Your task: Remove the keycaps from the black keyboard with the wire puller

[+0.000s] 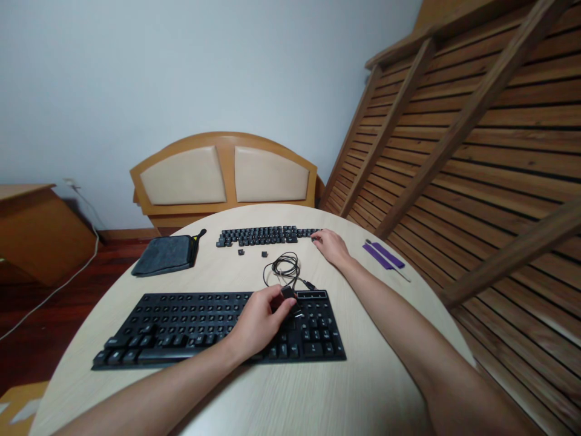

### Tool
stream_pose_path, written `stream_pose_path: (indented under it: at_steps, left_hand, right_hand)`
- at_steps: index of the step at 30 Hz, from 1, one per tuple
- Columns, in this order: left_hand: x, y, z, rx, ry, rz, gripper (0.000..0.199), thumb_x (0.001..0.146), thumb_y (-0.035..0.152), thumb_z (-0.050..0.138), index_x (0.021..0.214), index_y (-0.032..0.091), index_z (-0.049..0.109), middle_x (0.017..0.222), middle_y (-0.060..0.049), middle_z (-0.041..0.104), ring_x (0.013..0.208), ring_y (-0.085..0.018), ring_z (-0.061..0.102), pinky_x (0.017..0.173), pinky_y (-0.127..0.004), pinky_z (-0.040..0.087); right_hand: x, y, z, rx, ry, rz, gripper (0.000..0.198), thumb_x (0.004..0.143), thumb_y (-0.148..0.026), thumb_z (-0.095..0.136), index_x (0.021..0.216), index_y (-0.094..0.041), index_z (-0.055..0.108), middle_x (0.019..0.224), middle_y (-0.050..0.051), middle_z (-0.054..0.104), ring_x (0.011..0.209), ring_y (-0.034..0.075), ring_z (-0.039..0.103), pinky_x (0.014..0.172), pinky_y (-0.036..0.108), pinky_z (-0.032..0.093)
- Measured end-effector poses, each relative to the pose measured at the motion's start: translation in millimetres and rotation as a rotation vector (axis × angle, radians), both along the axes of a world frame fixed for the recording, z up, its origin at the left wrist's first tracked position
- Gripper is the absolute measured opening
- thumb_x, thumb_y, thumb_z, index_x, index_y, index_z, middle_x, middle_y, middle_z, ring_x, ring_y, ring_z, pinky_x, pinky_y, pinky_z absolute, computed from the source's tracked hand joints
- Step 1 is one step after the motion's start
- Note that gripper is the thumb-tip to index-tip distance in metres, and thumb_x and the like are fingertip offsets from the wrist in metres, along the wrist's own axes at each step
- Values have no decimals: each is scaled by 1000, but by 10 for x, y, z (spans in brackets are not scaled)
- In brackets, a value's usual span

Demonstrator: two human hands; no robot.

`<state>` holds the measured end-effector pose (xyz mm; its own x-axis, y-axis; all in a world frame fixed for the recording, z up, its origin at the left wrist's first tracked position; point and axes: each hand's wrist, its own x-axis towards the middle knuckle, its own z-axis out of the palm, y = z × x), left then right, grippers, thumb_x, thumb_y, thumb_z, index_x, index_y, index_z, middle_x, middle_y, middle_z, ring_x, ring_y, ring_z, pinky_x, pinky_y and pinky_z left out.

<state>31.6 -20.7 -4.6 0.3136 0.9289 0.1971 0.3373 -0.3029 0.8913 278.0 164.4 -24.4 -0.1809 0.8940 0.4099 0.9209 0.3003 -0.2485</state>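
A black keyboard [190,321] lies on the table, many of its upper keys stripped to bare switches while the lowest rows and number pad mostly carry caps. Over its right part, my left hand [261,315] pinches a dark keycap [287,292] between thumb and fingers. My right hand [333,246] reaches to the right end of the loose keycaps [261,235], which are laid out in rows. At its closed fingertips is a small dark keycap [314,238], partly covered. Two single keycaps, one left [241,252] and one right [264,254], sit apart in front of the rows.
A coiled black cable [285,266] lies behind the keyboard. On the round table [381,387] are a folded grey cloth [166,253] at left and purple strips [384,254] with a thin metal tool at right. A slatted wooden panel [476,139] leans along the right side.
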Motion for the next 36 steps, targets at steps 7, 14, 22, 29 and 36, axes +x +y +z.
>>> stream_pose_path:
  at_steps: [7, 14, 22, 29, 36]
  left_hand:
    - [-4, 3, -15, -9, -8, -3, 24, 92, 35, 57, 89, 14, 68, 80, -5, 69, 76, -20, 61, 71, -30, 48]
    - [7, 0, -20, -2, -28, -5, 23, 91, 35, 58, 87, 14, 68, 77, -4, 69, 74, -19, 61, 68, -28, 48]
    - [1, -2, 1, -15, -13, -16, 24, 92, 34, 57, 89, 14, 70, 80, -5, 70, 74, -19, 61, 68, -29, 47]
    - [13, -22, 52, 13, 31, -57, 22, 91, 30, 57, 95, 15, 73, 85, -6, 73, 77, -20, 63, 72, -31, 48]
    - [56, -106, 137, 229, 212, -89, 24, 93, 29, 56, 79, 17, 72, 73, -4, 70, 66, -17, 59, 65, -29, 43]
  right_hand:
    - [11, 50, -81, 16, 16, -6, 23, 87, -18, 59, 106, -21, 71, 101, 6, 70, 99, 21, 60, 90, 29, 43]
    - [19, 69, -114, 21, 47, -4, 24, 87, -17, 59, 107, -19, 70, 102, 7, 69, 99, 21, 60, 90, 30, 42]
    - [-5, 20, -49, 6, 78, 1, 24, 86, -15, 59, 107, -17, 69, 102, 8, 69, 99, 21, 59, 91, 31, 43]
    - [-10, -431, 251, -46, 94, 103, 31, 80, -17, 68, 111, -15, 66, 103, 10, 67, 97, 23, 60, 91, 34, 44]
    - [-36, -1491, 584, -272, 183, 443, 15, 87, -29, 64, 98, -21, 70, 98, 5, 69, 91, 19, 63, 84, 31, 46]
